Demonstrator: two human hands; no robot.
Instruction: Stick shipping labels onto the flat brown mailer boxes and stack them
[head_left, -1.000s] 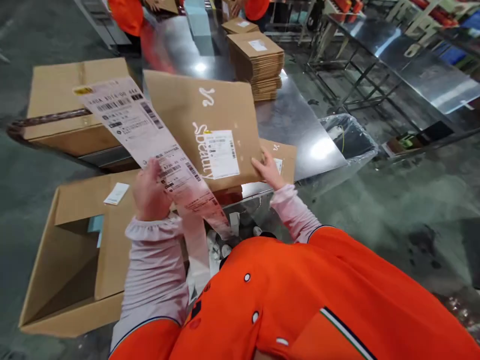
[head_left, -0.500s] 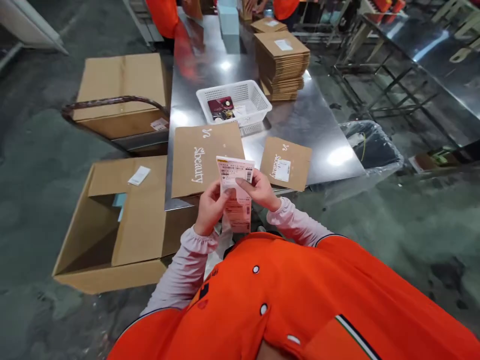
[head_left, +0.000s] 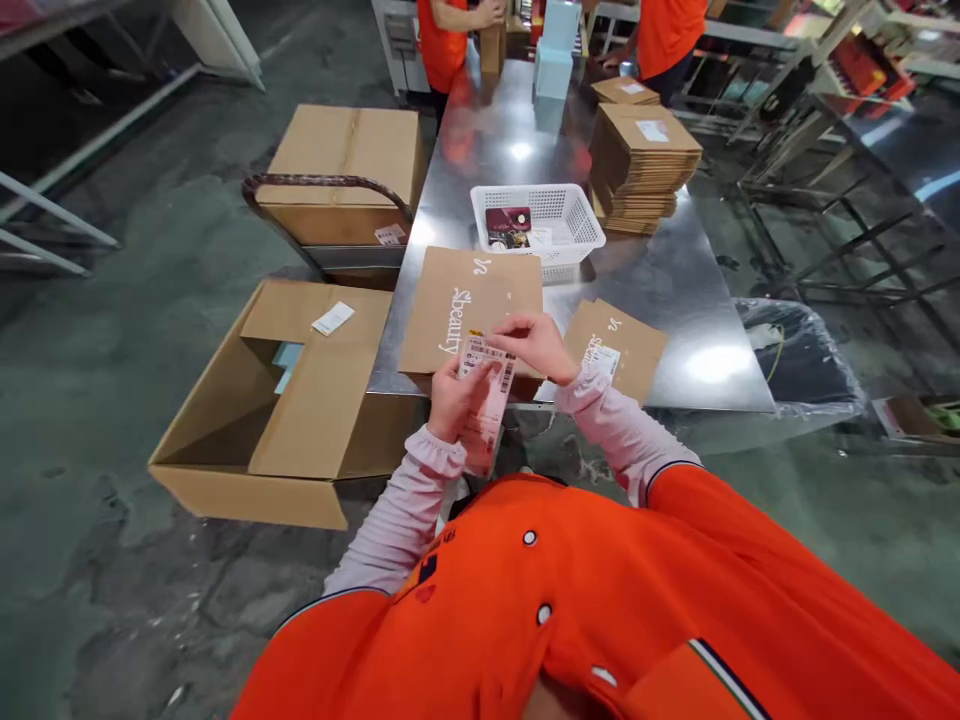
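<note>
My left hand (head_left: 452, 402) is closed on a strip of printed shipping labels (head_left: 489, 408), thumb on top, in front of the table edge. The strip hangs down toward my orange shirt. At its upper edge my right hand (head_left: 541, 346) pinches the top label between thumb and fingers. Just beyond the hands lies a brown carton (head_left: 435, 300) with white "Sbeauty" lettering. To its right a smaller brown carton (head_left: 639, 358) bears a white label, partly hidden behind my right wrist and sleeve.
A white basket (head_left: 587, 243) with dark red printed cards (head_left: 508, 220) stands behind the carton. Flattened cartons (head_left: 645, 180) are stacked at the right. An open box (head_left: 315, 400) and a trolley handle (head_left: 330, 181) are at the left, a lined bin (head_left: 806, 350) at the right. Two people work at the far end.
My right hand has shifted from the strip's right side to its top edge, fingers now pinching there. The strip has tilted. The whole view has swung left, so things appear farther right.
</note>
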